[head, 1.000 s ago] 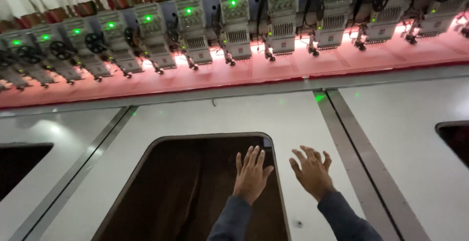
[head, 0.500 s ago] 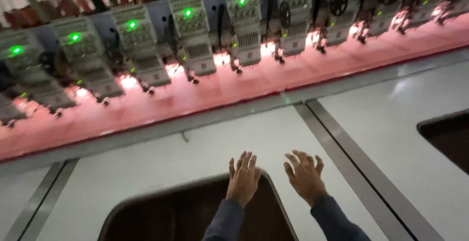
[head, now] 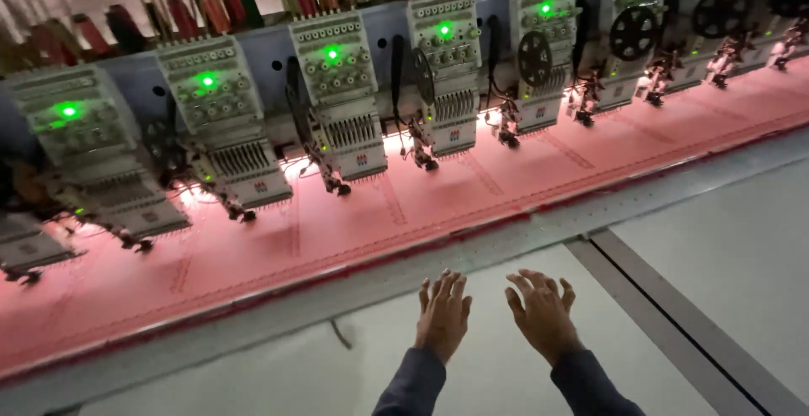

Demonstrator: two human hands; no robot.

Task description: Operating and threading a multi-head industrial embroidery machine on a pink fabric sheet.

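Observation:
My left hand (head: 443, 315) and my right hand (head: 541, 313) are stretched out side by side, palms down, fingers spread, over the pale grey machine table (head: 472, 365). Neither holds anything. Dark blue sleeves cover both forearms. Just beyond the fingertips a long band of red fabric (head: 404, 214) lies stretched along the table. Above it stands a row of embroidery heads (head: 341, 104) with green lights and needles over the cloth.
Thread cones (head: 219, 11) in several colours stand along the top of the machine. A dark seam (head: 674, 323) between table panels runs diagonally at the right. A metal rail (head: 472, 256) borders the fabric's near edge.
The view has swung forward and left. The dark table opening under my hands has left the view. Both hands now lie nearer the red fabric, still open and empty.

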